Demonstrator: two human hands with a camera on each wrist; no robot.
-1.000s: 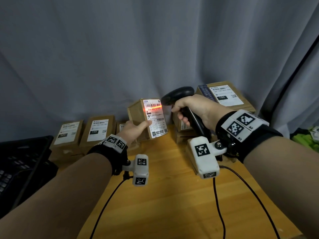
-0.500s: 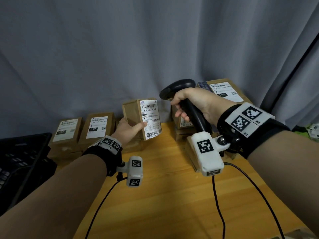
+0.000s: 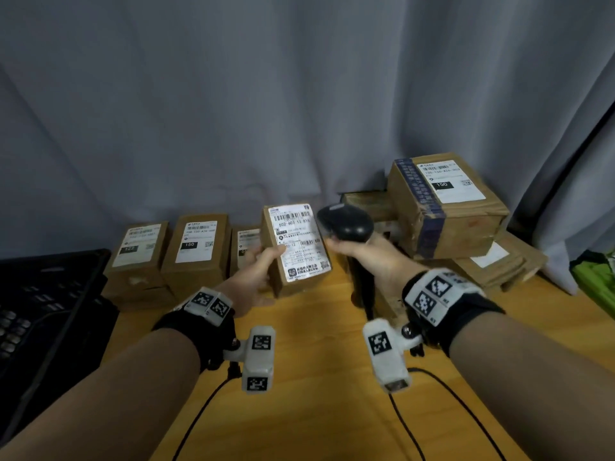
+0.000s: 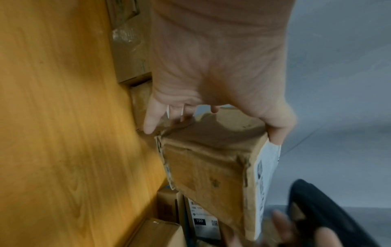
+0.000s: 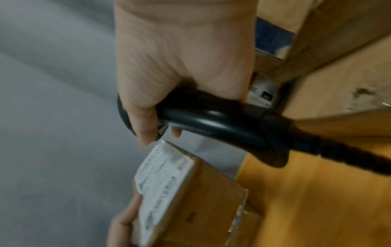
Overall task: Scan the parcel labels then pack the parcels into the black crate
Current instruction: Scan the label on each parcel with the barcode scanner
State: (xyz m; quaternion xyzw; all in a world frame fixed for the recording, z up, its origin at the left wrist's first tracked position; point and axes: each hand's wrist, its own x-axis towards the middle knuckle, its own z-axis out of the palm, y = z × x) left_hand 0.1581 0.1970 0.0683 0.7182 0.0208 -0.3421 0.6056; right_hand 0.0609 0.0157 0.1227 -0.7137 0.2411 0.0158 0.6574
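My left hand [image 3: 258,271] grips a small brown parcel [image 3: 294,247] above the wooden table [image 3: 316,410], thumb on its white label, which faces me. In the left wrist view the parcel [image 4: 213,170] is held by thumb and fingers of that hand [image 4: 213,83]. My right hand [image 3: 369,261] grips the handle of a black barcode scanner [image 3: 346,224], whose head sits right beside the parcel's top right corner. The right wrist view has the hand [image 5: 180,70] curled round the scanner handle [image 5: 222,123], with the parcel [image 5: 184,197] below. The black crate [image 3: 43,311] stands at the left edge.
Three labelled parcels [image 3: 196,251] line the curtain on the left, next to the crate. A bigger box [image 3: 442,204] sits on a stack of parcels at the back right. Two cables [image 3: 409,427] run across the table toward me. Something green [image 3: 595,277] lies at the far right.
The red scan line on the label has gone out. The parcel has come down and slightly left in my left hand; the scanner has lowered beside it.
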